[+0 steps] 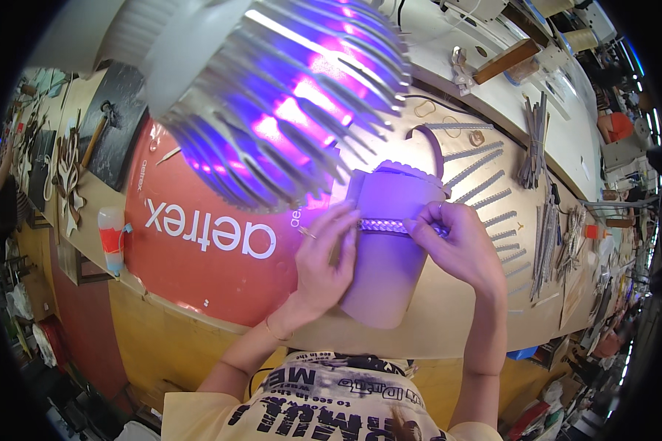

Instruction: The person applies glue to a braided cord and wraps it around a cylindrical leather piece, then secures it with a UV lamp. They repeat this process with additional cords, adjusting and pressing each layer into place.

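In the head view, a pale cardboard cylinder (386, 257) lies on the worktop (449, 323) just right of centre, its scalloped end toward 12 o'clock. A narrow toothed strip (382, 226) runs across its upper side. The left hand (327, 257) presses on the cylinder's left flank, its fingers (346, 220) pinching the strip's left end together with a thin stick-like tool. The right hand (460, 246) sits at 3 o'clock of the cylinder, fingers closed on the strip's right end. More toothed strips (485, 187) lie fanned out on the worktop toward 2 o'clock. A finned lamp (272, 95) glowing purple hangs at 11 o'clock over a red mat (198, 257). A small glue bottle (112, 239) stands at 9 o'clock.
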### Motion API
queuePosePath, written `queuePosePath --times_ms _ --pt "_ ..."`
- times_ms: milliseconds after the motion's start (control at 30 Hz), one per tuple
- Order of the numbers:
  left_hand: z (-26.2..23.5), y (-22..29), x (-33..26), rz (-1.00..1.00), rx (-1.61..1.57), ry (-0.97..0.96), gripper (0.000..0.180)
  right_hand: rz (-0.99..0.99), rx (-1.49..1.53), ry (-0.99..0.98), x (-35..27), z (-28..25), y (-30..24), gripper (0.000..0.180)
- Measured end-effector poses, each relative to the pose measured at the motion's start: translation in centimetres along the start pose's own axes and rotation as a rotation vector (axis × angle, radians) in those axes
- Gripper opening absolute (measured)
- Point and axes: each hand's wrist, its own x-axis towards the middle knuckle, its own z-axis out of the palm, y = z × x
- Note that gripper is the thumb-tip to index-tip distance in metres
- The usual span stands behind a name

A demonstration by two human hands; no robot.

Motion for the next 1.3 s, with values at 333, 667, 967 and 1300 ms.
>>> queuePosePath --times_ms 333,667,967,1300 --pt "-0.4 1.1 -1.8 -0.059 -0.12 -0.242 0.044 -0.02 0.032 0.003 0.1 0.2 0.4 0.025" --pt "-0.6 0.0 -1.5 -0.006 -0.063 -0.302 0.042 -0.018 0.188 -0.136 -0.7 -1.4 1.2 0.028" --pt "0.2 -0.1 -1.9 0.053 -0.014 -0.356 0.043 -0.13 0.373 -0.186 -0.9 -1.8 4.2 0.026" --pt "0.1 0.0 -1.6 0.074 0.035 -0.388 0.042 -0.036 0.468 -0.19 -0.6 -1.8 4.6 0.018"
